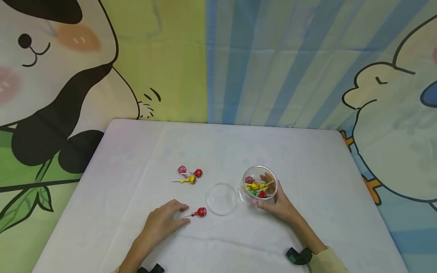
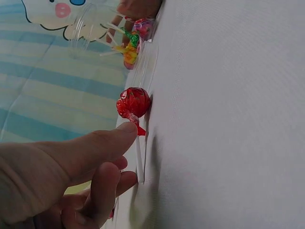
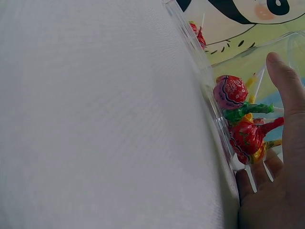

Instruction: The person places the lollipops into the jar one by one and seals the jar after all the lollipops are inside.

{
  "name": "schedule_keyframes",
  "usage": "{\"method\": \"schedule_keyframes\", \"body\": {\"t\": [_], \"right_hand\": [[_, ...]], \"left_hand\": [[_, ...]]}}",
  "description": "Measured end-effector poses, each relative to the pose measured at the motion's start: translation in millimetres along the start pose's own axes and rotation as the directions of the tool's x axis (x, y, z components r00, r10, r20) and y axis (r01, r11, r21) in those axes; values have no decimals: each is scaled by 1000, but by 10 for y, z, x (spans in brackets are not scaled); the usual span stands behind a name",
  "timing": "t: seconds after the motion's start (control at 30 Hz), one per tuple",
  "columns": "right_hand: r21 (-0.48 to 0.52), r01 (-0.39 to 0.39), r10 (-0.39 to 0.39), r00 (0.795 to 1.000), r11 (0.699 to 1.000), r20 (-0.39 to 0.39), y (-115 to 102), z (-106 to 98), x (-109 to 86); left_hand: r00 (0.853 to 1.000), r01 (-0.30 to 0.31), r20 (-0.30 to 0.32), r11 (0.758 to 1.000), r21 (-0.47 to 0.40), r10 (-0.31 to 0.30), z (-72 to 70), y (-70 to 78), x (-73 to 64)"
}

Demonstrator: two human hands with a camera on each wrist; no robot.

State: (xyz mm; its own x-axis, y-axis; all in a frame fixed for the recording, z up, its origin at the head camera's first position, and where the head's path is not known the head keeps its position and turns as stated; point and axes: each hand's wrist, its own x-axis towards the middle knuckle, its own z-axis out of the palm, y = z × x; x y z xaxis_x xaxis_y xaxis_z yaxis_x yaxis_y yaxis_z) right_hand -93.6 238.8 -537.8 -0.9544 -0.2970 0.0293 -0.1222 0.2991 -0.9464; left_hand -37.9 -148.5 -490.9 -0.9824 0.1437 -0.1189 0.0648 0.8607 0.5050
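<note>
A clear jar [image 1: 258, 197] with several wrapped lollipops [image 1: 258, 186] in it is held by my right hand [image 1: 280, 205], thumb and fingers round its side. In the right wrist view, red, green and yellow wrappers [image 3: 245, 138] show through the clear wall. My left hand [image 1: 166, 218] is at a single red lollipop [image 1: 201, 212] lying on the table, thumb and fingers parted on either side of its white stick. In the left wrist view the thumb is beside the red wrapper [image 2: 134, 103] and a fingertip is by the stick's end; contact is hard to tell.
A clear round lid [image 1: 221, 214] lies on the white table [image 1: 290, 151] between the single lollipop and the jar. Farther back on the left, a small group of lollipops [image 1: 192, 179] with red, pink and yellow wrappers lies together. A printed cloth [image 1: 273, 60] hangs behind the table.
</note>
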Motion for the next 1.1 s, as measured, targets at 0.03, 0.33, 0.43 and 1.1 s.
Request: {"method": "schedule_keyframes", "body": {"t": [0.03, 0.33, 0.43, 1.1], "right_hand": [[-3, -7, 7, 1000, 1000, -3, -2, 3, 4], [-18, -39, 39, 999, 999, 0, -22, 18, 41], [-15, -44, 44, 999, 999, 4, -49, 26, 53], [1, -27, 27, 1000, 1000, -9, -5, 11, 8]], "left_hand": [[1000, -9, -3, 1000, 9, 9, 7, -3, -4], [1000, -3, 17, 999, 53, 2, 31, -13, -14], [1000, -9, -11, 999, 48, 9, 41, -23, -19], [917, -194, -382, 967, -164, 119, 26, -28, 30]]}}
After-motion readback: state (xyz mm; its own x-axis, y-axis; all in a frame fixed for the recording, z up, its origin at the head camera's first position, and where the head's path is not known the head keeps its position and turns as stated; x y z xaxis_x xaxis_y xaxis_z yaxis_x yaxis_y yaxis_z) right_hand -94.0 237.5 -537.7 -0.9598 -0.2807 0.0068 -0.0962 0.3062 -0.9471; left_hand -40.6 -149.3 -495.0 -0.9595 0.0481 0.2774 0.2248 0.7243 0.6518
